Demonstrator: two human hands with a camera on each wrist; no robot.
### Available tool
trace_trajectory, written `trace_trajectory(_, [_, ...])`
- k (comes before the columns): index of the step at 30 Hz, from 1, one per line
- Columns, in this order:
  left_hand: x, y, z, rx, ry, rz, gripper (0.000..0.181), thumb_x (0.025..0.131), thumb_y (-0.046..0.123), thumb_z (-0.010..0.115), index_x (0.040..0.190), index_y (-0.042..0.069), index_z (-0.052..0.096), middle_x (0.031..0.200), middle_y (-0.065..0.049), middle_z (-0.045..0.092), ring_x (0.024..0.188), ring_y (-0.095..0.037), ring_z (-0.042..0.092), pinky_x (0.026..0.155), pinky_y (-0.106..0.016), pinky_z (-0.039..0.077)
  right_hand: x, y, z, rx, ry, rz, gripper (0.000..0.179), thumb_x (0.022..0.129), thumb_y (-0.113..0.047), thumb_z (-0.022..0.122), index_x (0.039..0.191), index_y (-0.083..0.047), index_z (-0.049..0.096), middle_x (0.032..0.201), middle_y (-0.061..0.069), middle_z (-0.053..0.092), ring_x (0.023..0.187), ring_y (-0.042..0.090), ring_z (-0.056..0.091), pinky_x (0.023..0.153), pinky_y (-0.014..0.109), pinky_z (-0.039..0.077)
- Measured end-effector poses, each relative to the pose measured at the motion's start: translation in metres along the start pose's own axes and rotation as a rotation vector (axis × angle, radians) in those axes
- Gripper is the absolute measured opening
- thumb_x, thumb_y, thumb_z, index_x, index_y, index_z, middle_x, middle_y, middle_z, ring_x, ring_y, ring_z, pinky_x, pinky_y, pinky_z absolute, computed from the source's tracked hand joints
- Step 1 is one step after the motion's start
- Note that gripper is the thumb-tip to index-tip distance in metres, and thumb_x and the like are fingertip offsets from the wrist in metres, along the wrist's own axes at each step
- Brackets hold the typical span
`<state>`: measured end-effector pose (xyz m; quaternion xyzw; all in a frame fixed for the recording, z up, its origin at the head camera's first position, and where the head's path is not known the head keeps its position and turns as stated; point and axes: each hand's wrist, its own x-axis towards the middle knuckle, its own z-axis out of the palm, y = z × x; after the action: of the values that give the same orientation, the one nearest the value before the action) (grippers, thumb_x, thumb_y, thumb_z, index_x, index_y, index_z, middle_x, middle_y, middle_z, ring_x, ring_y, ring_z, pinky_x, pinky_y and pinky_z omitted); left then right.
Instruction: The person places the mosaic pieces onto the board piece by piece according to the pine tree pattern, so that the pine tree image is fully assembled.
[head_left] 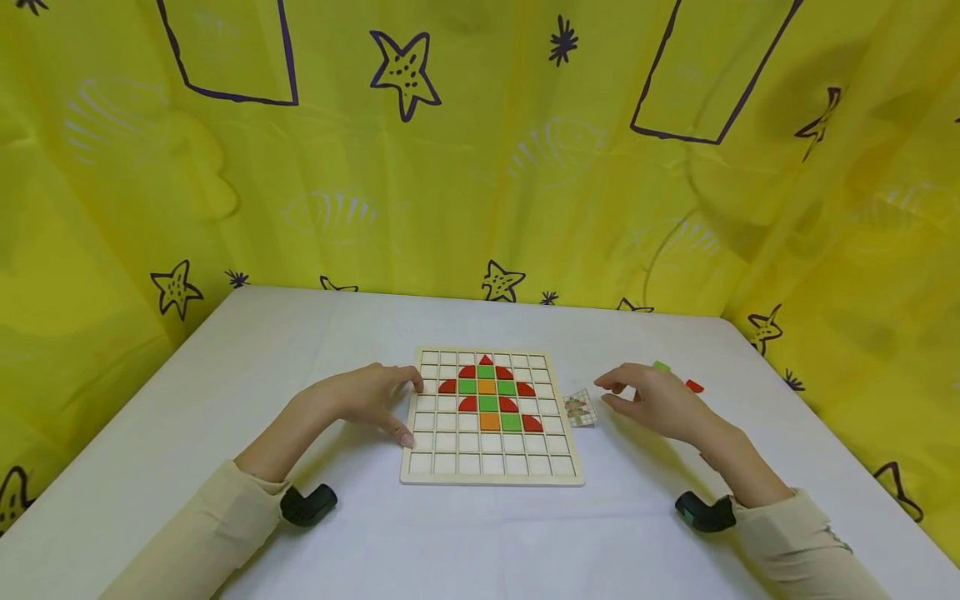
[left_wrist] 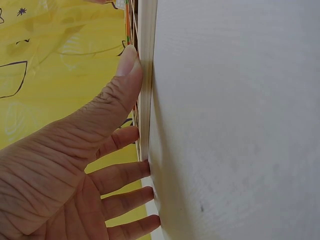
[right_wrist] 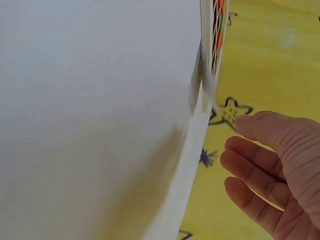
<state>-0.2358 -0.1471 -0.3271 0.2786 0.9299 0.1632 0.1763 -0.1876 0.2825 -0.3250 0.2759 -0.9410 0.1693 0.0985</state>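
Note:
A pale wooden board (head_left: 442, 464) with a square grid lies on the table. Several cells in its upper and middle part hold flat pieces: a red triangle (head_left: 486, 360) at the top, green squares (head_left: 511, 422), orange squares (head_left: 489, 422) and red rounded pieces (head_left: 532, 423). My left hand (head_left: 363, 396) rests at the board's left edge, thumb against its side and fingers spread farther up. To the right of the board, my right hand (head_left: 660, 402) hovers over the table with loosely bent fingers and nothing between them. A small patterned card (head_left: 581, 410) sits between board and right hand.
Beyond the right hand lie a loose green piece (head_left: 662, 366) and a red piece (head_left: 694, 387). Another bit of red shows beside the right wrist, mostly covered. A yellow curtain (head_left: 450, 167) with drawn stars and fish hangs behind and around the white table (head_left: 495, 542).

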Motion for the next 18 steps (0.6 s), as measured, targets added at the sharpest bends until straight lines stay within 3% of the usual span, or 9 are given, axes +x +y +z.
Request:
trace_trajectory(10, [0.0,-0.001,0.0,0.001,0.002,-0.006,0.068,0.071,0.046,0.093,0.125,0.023,0.058,0.121,-0.008,0.059,0.108,-0.028,0.053,0.093,-0.049,0.047,-0.017,0.037,-0.017,-0.049,0.01,0.076,0.022,0.088,0.0,0.077,0.11,-0.001,0.074,0.099,0.006,0.075,0.087,0.023,0.068,0.069,0.031,0.054])
trace_trajectory(18, [0.0,0.0,0.001,0.001,0.004,-0.002,0.068,0.071,0.046,0.093,0.124,0.023,0.058,0.123,-0.008,0.06,0.108,-0.027,0.053,0.093,-0.048,0.047,-0.03,0.064,-0.026,-0.06,0.013,0.161,0.023,0.086,0.0,0.078,0.109,0.002,0.073,0.1,0.012,0.075,0.086,0.027,0.069,0.078,0.049,0.057])
